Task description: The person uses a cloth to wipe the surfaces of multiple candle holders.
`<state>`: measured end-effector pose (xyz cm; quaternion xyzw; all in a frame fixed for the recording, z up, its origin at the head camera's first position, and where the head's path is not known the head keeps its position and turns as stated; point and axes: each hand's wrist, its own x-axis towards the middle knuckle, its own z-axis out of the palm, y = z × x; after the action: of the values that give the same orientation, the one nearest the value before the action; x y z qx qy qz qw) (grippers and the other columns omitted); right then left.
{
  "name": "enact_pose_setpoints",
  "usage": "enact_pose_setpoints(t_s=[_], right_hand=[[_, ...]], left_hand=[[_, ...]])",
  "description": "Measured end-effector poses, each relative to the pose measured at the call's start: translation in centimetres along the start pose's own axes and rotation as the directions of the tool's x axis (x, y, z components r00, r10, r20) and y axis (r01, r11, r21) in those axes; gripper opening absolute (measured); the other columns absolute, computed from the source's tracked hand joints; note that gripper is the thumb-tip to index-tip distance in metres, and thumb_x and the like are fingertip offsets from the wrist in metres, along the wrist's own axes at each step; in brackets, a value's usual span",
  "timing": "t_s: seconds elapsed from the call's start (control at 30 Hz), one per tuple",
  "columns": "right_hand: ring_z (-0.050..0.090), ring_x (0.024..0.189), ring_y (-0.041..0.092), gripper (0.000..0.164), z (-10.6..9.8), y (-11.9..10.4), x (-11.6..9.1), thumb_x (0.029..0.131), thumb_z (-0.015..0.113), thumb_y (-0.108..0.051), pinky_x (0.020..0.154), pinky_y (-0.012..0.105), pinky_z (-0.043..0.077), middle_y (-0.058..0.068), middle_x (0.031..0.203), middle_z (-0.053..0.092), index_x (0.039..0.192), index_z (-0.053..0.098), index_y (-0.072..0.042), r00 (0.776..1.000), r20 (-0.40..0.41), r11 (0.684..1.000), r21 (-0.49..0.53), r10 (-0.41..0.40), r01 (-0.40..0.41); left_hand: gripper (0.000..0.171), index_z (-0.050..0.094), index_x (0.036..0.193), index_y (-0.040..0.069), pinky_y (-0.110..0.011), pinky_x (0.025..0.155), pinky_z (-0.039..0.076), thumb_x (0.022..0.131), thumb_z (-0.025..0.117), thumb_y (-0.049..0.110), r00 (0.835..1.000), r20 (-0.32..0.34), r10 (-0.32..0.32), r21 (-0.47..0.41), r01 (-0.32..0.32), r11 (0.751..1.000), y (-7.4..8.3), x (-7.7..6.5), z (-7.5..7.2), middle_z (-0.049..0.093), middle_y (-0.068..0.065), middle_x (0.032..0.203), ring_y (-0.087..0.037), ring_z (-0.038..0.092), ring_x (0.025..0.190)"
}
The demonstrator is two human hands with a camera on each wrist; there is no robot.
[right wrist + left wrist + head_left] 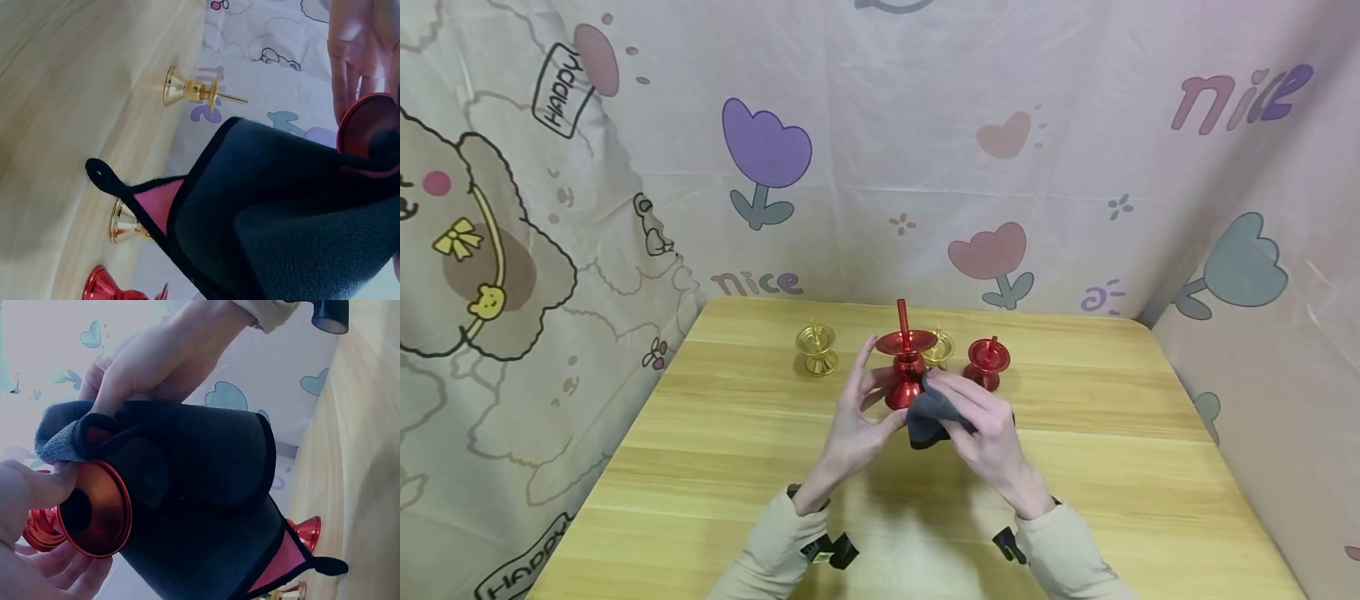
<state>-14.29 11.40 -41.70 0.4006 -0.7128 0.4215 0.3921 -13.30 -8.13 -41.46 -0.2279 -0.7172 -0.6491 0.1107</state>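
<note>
A shiny red candle holder [908,367], with a wide dish and a tall stem on top, is held up above the table by my left hand [856,429]. Its fingers and thumb curl round the lower part. My right hand [988,433] pinches a dark grey cloth [928,417] against the right side of the holder's base. In the left wrist view the hollow underside of the base [103,515] faces the camera, beside the cloth's folded edge. The cloth [281,187] hangs down in the right wrist view, showing a pink corner [159,203] and a black loop.
Toward the back of the wooden table [715,467] stand a gold candle holder [817,346] on the left, another gold one [942,346] partly behind the held holder, and a smaller red one [987,358] on the right. A patterned curtain [880,167] hangs behind.
</note>
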Motion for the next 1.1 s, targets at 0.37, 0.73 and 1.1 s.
enact_pose_setpoints(t_s=[0.37, 0.73, 1.1], right_hand=[[0.067, 0.082, 0.001, 0.024, -0.8, 1.2, -0.8, 0.097, 0.059, 0.004, 0.072, 0.018, 0.055, -0.013, 0.096, 0.075, 0.103, 0.076, -0.011, 0.777, 0.179, 0.665, 0.425, 0.603, -0.614], [0.068, 0.117, 0.008, 0.028, -0.1, 0.8, -1.6, 0.085, 0.069, 0.013, 0.1, 0.02, 0.053, 0.01, 0.119, 0.075, 0.111, 0.073, 0.005, 0.941, 0.032, 0.886, 0.326, 0.338, -0.329], [0.068, 0.12, 0.023, 0.022, -0.1, 2.0, -1.6, 0.097, 0.061, -0.001, 0.106, 0.029, 0.052, 0.023, 0.118, 0.073, 0.112, 0.072, 0.009, 0.987, -0.075, 0.982, 0.111, -0.145, 0.153]], left_hand=[[0.103, 0.013, 0.162, 0.022, -0.03, 0.102, 0.055, 0.085, 0.08, 0.01, 0.997, 0.075, 0.015, -0.195, 0.0, 0.981, -0.8, 0.0, -0.4, 0.061, -0.03, 0.133, -0.01, 0.065, 0.118], [0.103, 0.015, 0.162, 0.018, -0.04, 0.1, 0.057, 0.083, 0.078, -0.003, 0.999, 0.054, -0.005, -0.096, 0.01, 0.995, -0.5, 0.1, 0.0, 0.063, -0.024, 0.132, -0.025, 0.065, 0.12], [0.1, 0.018, 0.16, 0.013, -0.032, 0.098, 0.057, 0.082, 0.08, 0.001, 0.99, 0.14, -0.002, -0.303, 0.045, 0.952, -1.3, 0.2, -0.6, 0.055, -0.038, 0.132, -0.008, 0.062, 0.115]])
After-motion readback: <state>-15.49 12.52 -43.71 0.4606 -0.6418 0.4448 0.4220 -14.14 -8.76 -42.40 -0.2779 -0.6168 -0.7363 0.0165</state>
